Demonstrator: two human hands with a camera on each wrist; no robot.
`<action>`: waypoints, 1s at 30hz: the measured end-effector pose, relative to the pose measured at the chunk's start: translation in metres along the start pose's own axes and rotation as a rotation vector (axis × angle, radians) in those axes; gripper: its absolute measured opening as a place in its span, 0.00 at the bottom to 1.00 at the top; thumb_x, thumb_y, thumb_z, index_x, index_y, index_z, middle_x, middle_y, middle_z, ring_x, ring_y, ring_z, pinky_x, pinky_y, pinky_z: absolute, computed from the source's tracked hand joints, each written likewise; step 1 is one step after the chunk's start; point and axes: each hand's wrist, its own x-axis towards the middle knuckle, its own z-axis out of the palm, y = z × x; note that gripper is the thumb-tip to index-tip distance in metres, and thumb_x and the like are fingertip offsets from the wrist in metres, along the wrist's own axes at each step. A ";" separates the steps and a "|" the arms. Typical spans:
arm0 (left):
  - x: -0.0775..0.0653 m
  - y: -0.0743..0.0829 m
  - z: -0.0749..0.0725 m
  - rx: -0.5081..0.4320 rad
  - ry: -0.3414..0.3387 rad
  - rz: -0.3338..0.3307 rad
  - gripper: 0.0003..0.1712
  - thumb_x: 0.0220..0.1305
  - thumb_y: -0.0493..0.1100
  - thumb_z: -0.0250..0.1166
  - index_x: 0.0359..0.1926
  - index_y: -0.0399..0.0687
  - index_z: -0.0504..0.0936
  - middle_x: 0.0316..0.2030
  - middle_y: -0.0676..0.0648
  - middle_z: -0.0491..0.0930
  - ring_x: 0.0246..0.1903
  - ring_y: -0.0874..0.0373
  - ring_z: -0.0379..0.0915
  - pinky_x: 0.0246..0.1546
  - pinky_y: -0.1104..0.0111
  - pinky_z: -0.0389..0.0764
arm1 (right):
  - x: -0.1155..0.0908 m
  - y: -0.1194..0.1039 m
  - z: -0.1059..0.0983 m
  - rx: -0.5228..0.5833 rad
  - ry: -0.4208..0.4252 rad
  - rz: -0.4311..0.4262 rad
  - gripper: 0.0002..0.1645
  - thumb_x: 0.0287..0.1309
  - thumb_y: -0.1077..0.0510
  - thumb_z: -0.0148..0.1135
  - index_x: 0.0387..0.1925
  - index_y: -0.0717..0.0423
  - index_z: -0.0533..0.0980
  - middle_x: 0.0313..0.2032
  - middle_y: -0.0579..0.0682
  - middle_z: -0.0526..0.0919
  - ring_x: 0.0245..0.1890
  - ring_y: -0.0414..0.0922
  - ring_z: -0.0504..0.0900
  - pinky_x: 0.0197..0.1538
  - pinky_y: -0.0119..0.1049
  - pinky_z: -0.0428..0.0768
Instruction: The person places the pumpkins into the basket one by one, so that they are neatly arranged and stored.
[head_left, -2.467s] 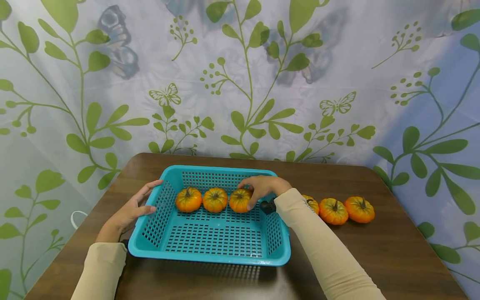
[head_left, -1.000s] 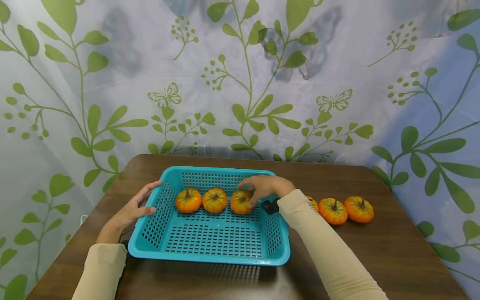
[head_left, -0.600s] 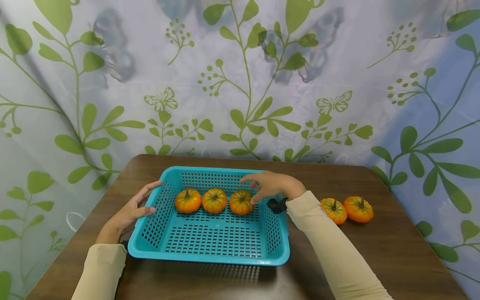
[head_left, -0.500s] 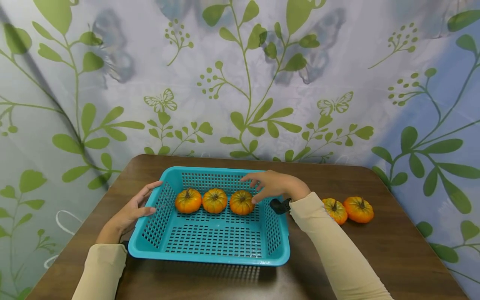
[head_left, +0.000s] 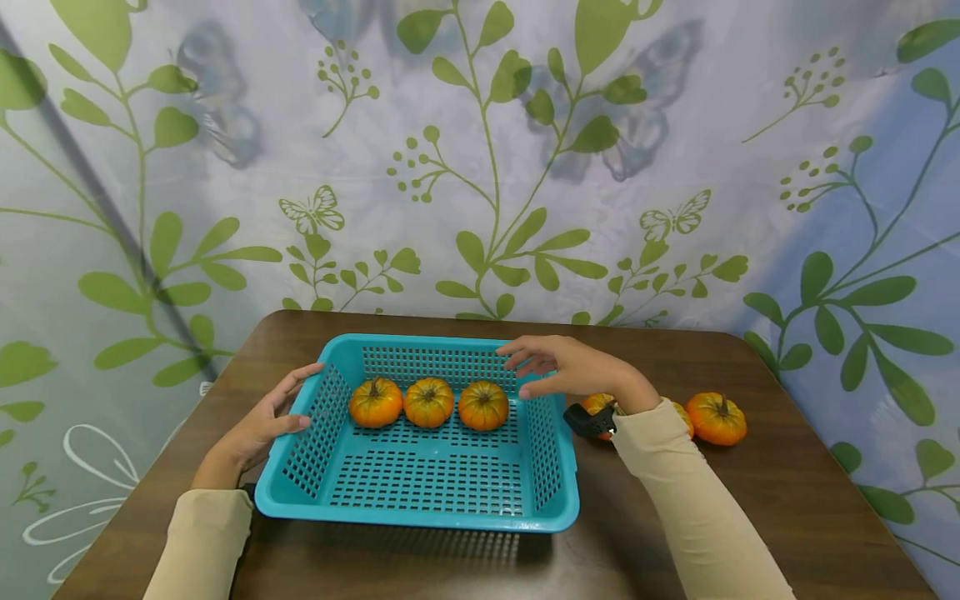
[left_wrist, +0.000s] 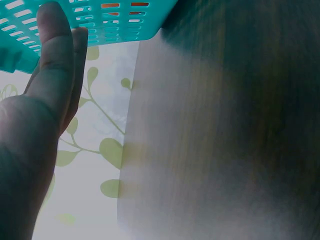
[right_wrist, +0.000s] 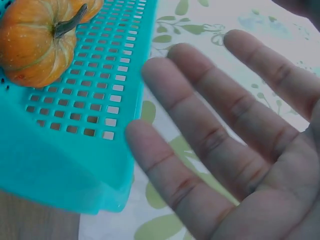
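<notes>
A turquoise plastic basket (head_left: 412, 520) with slotted sides holds three small orange pumpkins in a row along its back: a left one (head_left: 376, 402), a middle one (head_left: 429, 402) and a right one (head_left: 483, 406). At the basket's left side my left hand (head_left: 262, 425) touches the rim with extended fingers; the left wrist view shows the fingers (left_wrist: 55, 75) against the outer wall. Over the back right corner hovers my right hand (head_left: 577, 367), empty. Its fingers (right_wrist: 210, 135) are spread and apart from the right pumpkin (right_wrist: 37, 42) in the right wrist view.
Three more pumpkins sit on the brown wooden table (head_left: 780, 500) right of the basket: a near one (head_left: 597, 404) partly behind the right wrist, one (head_left: 684, 418) mostly behind the sleeve, and a far right one (head_left: 716, 418). A leaf-patterned curtain (head_left: 450, 208) hangs behind.
My right hand has let go of the right pumpkin in the basket and moved up and to the right, its fingers opening. The left hand and basket have stayed put.
</notes>
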 end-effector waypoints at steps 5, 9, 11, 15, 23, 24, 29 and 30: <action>0.000 0.000 0.001 0.002 -0.008 0.003 0.41 0.71 0.34 0.61 0.78 0.75 0.65 0.66 0.57 0.72 0.56 0.56 0.82 0.48 0.55 0.90 | -0.011 0.008 0.000 0.095 0.044 -0.054 0.33 0.73 0.64 0.67 0.74 0.69 0.69 0.66 0.69 0.78 0.66 0.68 0.79 0.69 0.62 0.78; -0.001 -0.001 0.001 0.002 -0.013 0.005 0.41 0.71 0.35 0.60 0.78 0.75 0.65 0.66 0.59 0.73 0.56 0.57 0.82 0.48 0.56 0.89 | -0.022 0.013 0.002 0.160 0.104 -0.084 0.32 0.72 0.65 0.67 0.72 0.71 0.70 0.65 0.69 0.80 0.65 0.63 0.81 0.67 0.60 0.79; -0.001 -0.001 0.002 0.003 -0.007 -0.002 0.41 0.71 0.35 0.60 0.78 0.75 0.65 0.66 0.59 0.73 0.56 0.57 0.82 0.48 0.56 0.90 | -0.028 0.016 0.004 0.199 0.141 -0.100 0.31 0.72 0.66 0.68 0.71 0.72 0.71 0.64 0.69 0.80 0.63 0.56 0.84 0.66 0.54 0.82; -0.003 0.000 0.003 0.019 0.004 -0.002 0.41 0.71 0.35 0.61 0.78 0.75 0.65 0.65 0.59 0.73 0.55 0.57 0.82 0.48 0.56 0.90 | -0.039 0.023 0.007 0.266 0.221 -0.106 0.29 0.72 0.67 0.67 0.69 0.73 0.72 0.63 0.73 0.79 0.61 0.44 0.85 0.63 0.39 0.84; -0.004 -0.002 0.003 0.042 0.005 0.013 0.42 0.71 0.35 0.61 0.78 0.75 0.65 0.65 0.58 0.73 0.55 0.56 0.83 0.47 0.56 0.90 | -0.061 0.031 0.013 0.217 0.400 -0.061 0.25 0.71 0.68 0.67 0.67 0.69 0.76 0.60 0.65 0.84 0.60 0.55 0.85 0.59 0.35 0.85; -0.004 -0.002 0.003 0.042 0.004 0.016 0.42 0.71 0.35 0.61 0.78 0.74 0.65 0.65 0.57 0.73 0.55 0.56 0.83 0.47 0.56 0.90 | -0.064 0.031 0.014 0.206 0.423 -0.054 0.25 0.71 0.67 0.67 0.67 0.68 0.77 0.60 0.63 0.85 0.60 0.53 0.85 0.59 0.35 0.85; -0.003 -0.002 0.002 0.011 -0.011 0.023 0.41 0.72 0.35 0.61 0.77 0.75 0.66 0.65 0.58 0.74 0.54 0.55 0.83 0.47 0.56 0.90 | -0.077 0.034 0.018 0.185 0.527 -0.038 0.22 0.71 0.67 0.67 0.64 0.66 0.79 0.55 0.44 0.88 0.57 0.43 0.86 0.57 0.31 0.84; -0.003 -0.002 0.002 0.003 -0.012 0.022 0.40 0.72 0.35 0.61 0.77 0.75 0.66 0.65 0.58 0.74 0.54 0.55 0.83 0.47 0.55 0.90 | -0.080 0.035 0.018 0.182 0.548 -0.044 0.22 0.71 0.68 0.67 0.64 0.66 0.79 0.55 0.42 0.88 0.57 0.41 0.86 0.56 0.31 0.85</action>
